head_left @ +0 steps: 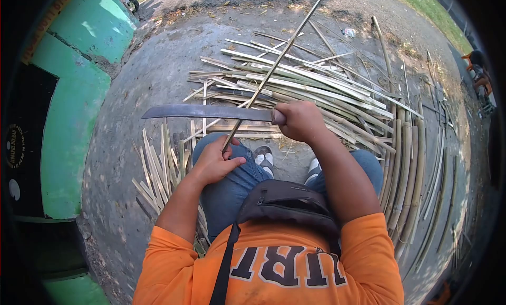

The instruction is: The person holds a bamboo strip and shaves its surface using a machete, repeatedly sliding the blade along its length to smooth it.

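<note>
My right hand (301,120) is wrapped round the wooden handle of a machete (205,112), whose long blade points left across the view. The blade overlaps a long, thin bamboo strip (276,62) just above my left hand (217,158). That hand grips the strip near its lower end, over my left knee, with the thumb held out to the side. From there the strip slants up and to the right, past the top edge of the view. Part of the right-hand grip is hidden behind the back of the hand.
A pile of split bamboo strips (311,83) lies in front of my feet. More strips (155,168) lie at my left, and whole bamboo poles (406,168) at my right. A green wall (74,126) stands on the left. A person (478,75) sits at the far right.
</note>
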{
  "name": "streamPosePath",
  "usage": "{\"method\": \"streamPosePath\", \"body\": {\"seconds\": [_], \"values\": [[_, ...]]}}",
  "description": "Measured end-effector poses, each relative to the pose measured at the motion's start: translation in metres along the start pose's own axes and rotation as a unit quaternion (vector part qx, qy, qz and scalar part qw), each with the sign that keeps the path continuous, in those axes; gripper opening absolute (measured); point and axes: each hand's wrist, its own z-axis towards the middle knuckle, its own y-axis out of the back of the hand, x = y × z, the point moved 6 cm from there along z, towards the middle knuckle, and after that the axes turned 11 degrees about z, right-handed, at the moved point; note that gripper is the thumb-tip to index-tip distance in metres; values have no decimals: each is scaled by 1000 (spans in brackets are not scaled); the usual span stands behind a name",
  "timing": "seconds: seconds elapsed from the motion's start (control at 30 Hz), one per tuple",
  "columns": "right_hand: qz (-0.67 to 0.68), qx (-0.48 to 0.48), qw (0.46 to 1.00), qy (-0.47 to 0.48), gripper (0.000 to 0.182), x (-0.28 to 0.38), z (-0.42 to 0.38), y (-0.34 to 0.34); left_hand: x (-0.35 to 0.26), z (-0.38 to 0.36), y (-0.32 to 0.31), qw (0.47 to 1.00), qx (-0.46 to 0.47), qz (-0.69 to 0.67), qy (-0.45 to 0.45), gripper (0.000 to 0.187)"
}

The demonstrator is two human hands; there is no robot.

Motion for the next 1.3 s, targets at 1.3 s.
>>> {"method": "streamPosePath", "body": {"seconds": [1.3], "values": [[0, 99, 990, -100, 17, -21, -5, 19, -8, -8, -1, 995, -50, 80, -24, 49]]}}
